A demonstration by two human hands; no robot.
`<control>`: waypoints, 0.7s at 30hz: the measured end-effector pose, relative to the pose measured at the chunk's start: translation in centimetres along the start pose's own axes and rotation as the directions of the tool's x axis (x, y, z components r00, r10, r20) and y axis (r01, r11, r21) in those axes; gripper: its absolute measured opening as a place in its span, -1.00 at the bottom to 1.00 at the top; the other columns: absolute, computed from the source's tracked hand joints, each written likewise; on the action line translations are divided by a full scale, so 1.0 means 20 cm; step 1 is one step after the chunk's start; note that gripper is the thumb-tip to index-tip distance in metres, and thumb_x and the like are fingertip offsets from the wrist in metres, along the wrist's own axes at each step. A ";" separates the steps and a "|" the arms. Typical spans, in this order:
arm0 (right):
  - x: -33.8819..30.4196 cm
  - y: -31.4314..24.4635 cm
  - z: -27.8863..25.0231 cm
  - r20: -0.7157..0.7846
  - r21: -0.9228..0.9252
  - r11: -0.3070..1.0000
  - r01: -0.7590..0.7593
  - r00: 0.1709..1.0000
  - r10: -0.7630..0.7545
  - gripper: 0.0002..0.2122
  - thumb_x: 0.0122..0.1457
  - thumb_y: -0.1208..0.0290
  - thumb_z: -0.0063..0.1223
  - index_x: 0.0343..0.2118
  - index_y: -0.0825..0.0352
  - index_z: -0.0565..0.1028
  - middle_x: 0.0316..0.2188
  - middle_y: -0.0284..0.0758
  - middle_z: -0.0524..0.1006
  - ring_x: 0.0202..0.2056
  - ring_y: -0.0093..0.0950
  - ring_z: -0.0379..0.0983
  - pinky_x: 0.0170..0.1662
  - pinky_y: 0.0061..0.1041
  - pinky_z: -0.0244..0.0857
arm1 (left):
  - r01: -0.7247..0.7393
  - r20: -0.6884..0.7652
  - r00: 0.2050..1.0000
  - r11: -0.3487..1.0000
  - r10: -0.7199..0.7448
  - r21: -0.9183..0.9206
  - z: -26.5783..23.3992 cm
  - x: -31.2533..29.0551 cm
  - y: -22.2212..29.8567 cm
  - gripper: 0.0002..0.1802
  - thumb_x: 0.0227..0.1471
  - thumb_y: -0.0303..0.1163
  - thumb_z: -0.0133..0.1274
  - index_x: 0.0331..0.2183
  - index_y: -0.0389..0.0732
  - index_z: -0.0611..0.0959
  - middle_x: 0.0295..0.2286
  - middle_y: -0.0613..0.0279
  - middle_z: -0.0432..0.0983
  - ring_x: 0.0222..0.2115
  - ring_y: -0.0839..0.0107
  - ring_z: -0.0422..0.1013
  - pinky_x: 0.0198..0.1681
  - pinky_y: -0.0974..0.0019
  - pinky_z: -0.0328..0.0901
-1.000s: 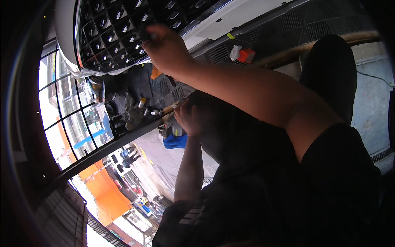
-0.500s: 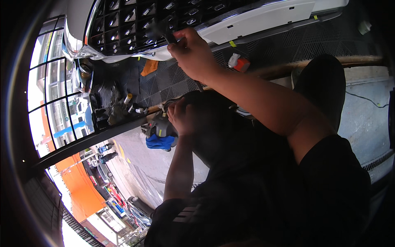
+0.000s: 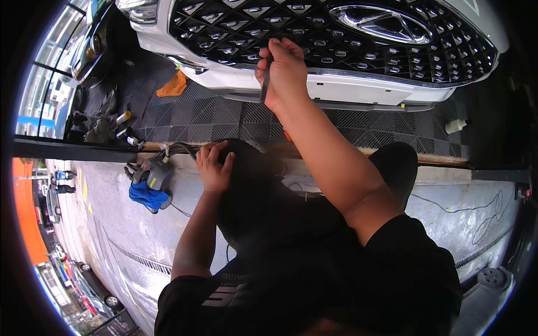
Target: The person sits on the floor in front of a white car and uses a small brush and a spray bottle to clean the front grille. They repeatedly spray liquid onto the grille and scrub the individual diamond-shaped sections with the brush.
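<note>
My right hand (image 3: 287, 70) is raised in front of the lower part of a white car's black and chrome grille (image 3: 235, 36). Its fingers are closed round a black-handled brush (image 3: 265, 84), whose handle points down past the palm. The brush's head is hidden against the dark grille. Lower down, my left hand (image 3: 213, 166) rests on my black-clad knee (image 3: 246, 162) with its fingers spread, holding nothing.
A grey machine (image 3: 159, 172) draped with a blue cloth (image 3: 147, 196) stands left of my knee. An orange cloth (image 3: 172, 84), a yellow-capped bottle (image 3: 124, 117) and a pale bottle (image 3: 457, 125) are on the dark tiled floor (image 3: 207, 120). A cable (image 3: 448, 210) lies to the right.
My view has swung to the right, bringing more of the grille into sight. The brush has turned in my right hand's grip, its head no longer visible. My left hand stays on the knee.
</note>
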State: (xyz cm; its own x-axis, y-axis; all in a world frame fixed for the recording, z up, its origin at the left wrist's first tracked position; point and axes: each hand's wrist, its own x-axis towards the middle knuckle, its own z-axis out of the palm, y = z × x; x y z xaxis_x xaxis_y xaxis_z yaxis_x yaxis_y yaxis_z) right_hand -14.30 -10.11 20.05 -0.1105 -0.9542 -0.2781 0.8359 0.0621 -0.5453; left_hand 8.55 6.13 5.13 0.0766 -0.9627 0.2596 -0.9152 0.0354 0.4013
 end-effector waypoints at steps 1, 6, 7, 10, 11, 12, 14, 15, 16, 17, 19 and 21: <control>0.01 0.01 -0.01 0.006 -0.047 0.999 -0.002 1.000 0.002 -0.76 0.38 0.38 0.17 0.01 0.13 0.37 -0.38 -0.40 0.54 -0.50 -0.62 0.41 -0.44 -0.57 0.32 | 0.001 -0.002 1.000 1.000 -0.001 -0.002 -0.01 0.00 0.01 -0.55 0.02 -0.13 0.32 -0.01 0.05 0.74 -0.08 0.30 0.53 0.01 0.16 0.39 0.13 -0.01 0.20; -0.15 0.04 -0.24 0.128 -0.450 0.893 -0.002 0.990 0.066 -0.71 0.38 0.38 0.18 0.07 0.24 0.38 -0.37 -0.33 0.53 -0.54 -0.64 0.38 -0.48 -0.60 0.28 | 0.134 0.076 0.990 0.941 -0.116 -0.310 -0.05 0.02 0.06 -0.63 0.27 -0.23 0.17 0.05 -0.12 0.70 -0.17 0.22 0.57 -0.01 0.27 0.43 0.17 0.16 0.23; -0.20 0.04 -0.31 0.177 -0.520 0.854 0.005 0.979 0.102 -0.70 0.38 0.38 0.18 0.07 0.29 0.37 -0.37 -0.33 0.54 -0.55 -0.65 0.38 -0.51 -0.61 0.27 | 0.192 0.155 0.980 0.827 -0.128 -0.529 -0.01 0.04 0.08 -0.62 0.32 -0.22 0.12 0.08 -0.17 0.68 -0.18 0.24 0.57 -0.01 0.32 0.43 0.17 0.20 0.23; -0.29 0.05 -0.53 0.248 -0.669 0.744 0.008 0.945 0.213 -0.68 0.39 0.38 0.16 0.06 0.38 0.34 -0.36 -0.31 0.56 -0.57 -0.68 0.38 -0.56 -0.64 0.26 | 0.359 0.377 0.926 0.303 0.001 -0.883 0.05 0.12 0.39 -0.42 0.44 -0.06 -0.06 0.23 -0.32 0.54 -0.16 0.27 0.55 -0.07 0.45 0.46 0.12 0.30 0.29; -0.31 0.06 -0.59 0.255 -0.683 0.731 0.004 0.938 0.233 -0.69 0.39 0.38 0.16 0.05 0.38 0.34 -0.36 -0.32 0.56 -0.56 -0.69 0.38 -0.55 -0.65 0.26 | 0.449 0.457 0.888 0.115 0.056 -0.886 0.07 0.15 0.52 -0.43 0.44 -0.04 -0.06 0.19 -0.32 0.56 -0.17 0.26 0.56 -0.09 0.43 0.47 0.10 0.29 0.31; -0.32 0.07 -0.64 0.267 -0.692 0.722 0.006 0.931 0.248 -0.70 0.40 0.39 0.16 0.04 0.38 0.34 -0.36 -0.32 0.56 -0.55 -0.69 0.38 -0.54 -0.65 0.26 | 0.524 0.513 0.848 -0.068 0.130 -0.849 0.10 0.19 0.61 -0.44 0.43 -0.03 -0.06 0.15 -0.31 0.58 -0.18 0.25 0.57 -0.12 0.41 0.49 0.08 0.28 0.33; -0.33 0.07 -0.69 0.224 -0.776 0.631 0.024 0.945 0.240 -0.72 0.40 0.41 0.15 0.03 0.37 0.34 -0.36 -0.33 0.56 -0.54 -0.70 0.38 -0.52 -0.65 0.27 | 0.607 0.577 0.795 -0.249 0.190 -0.755 0.22 0.27 0.64 -0.47 0.42 -0.01 -0.06 0.07 -0.29 0.61 -0.21 0.24 0.58 -0.16 0.38 0.49 0.04 0.26 0.34; -0.34 0.06 -0.71 0.200 -0.815 0.579 0.033 0.953 0.228 -0.73 0.40 0.43 0.15 0.02 0.37 0.34 -0.36 -0.34 0.56 -0.53 -0.70 0.38 -0.52 -0.65 0.28 | 0.643 0.600 0.765 -0.334 0.233 -0.689 0.28 0.30 0.65 -0.48 0.42 -0.01 -0.05 0.03 -0.29 0.62 -0.22 0.24 0.59 -0.19 0.36 0.49 0.02 0.25 0.35; -0.34 0.04 -0.72 0.198 -0.831 0.555 0.042 0.954 0.225 -0.74 0.39 0.44 0.15 0.02 0.37 0.35 -0.37 -0.34 0.56 -0.53 -0.70 0.38 -0.51 -0.65 0.27 | 0.628 0.604 0.777 -0.302 0.180 -0.717 0.30 0.35 0.67 -0.49 0.42 0.01 -0.06 0.00 -0.27 0.62 -0.22 0.24 0.59 -0.21 0.36 0.48 0.00 0.25 0.35; -0.35 0.02 -0.73 0.196 -0.846 0.530 0.050 0.955 0.223 -0.74 0.39 0.45 0.15 0.02 0.37 0.35 -0.37 -0.34 0.55 -0.53 -0.69 0.38 -0.51 -0.65 0.27 | 0.614 0.604 0.787 -0.268 0.126 -0.743 0.32 0.40 0.68 -0.49 0.42 0.02 -0.06 -0.02 -0.26 0.62 -0.23 0.24 0.59 -0.23 0.35 0.48 -0.01 0.24 0.35; -0.36 -0.02 -0.75 0.206 -0.861 0.504 0.070 0.953 0.220 -0.75 0.39 0.47 0.14 0.02 0.37 0.35 -0.37 -0.34 0.55 -0.53 -0.69 0.38 -0.51 -0.65 0.27 | 0.571 0.599 0.801 -0.296 -0.006 -0.766 0.40 0.51 0.67 -0.49 0.40 0.04 -0.04 -0.03 -0.25 0.62 -0.24 0.24 0.60 -0.25 0.34 0.47 -0.02 0.21 0.35; -0.37 -0.03 -0.74 0.229 -0.857 0.507 0.092 0.949 0.216 -0.75 0.38 0.49 0.14 0.02 0.37 0.35 -0.37 -0.34 0.54 -0.52 -0.69 0.38 -0.51 -0.65 0.27 | 0.501 0.599 0.785 -0.408 -0.158 -0.764 0.46 0.59 0.60 -0.48 0.38 0.06 -0.01 -0.02 -0.24 0.62 -0.23 0.25 0.60 -0.25 0.34 0.48 -0.01 0.18 0.34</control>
State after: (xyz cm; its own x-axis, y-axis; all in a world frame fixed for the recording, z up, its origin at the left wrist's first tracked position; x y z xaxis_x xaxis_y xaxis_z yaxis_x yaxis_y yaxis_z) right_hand -21.95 1.32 10.76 0.1987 -0.9594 -0.2002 -0.0466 0.1948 -0.9797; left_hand -5.28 -7.22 4.87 -0.0322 -0.9220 -0.3858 0.7137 -0.2914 0.6369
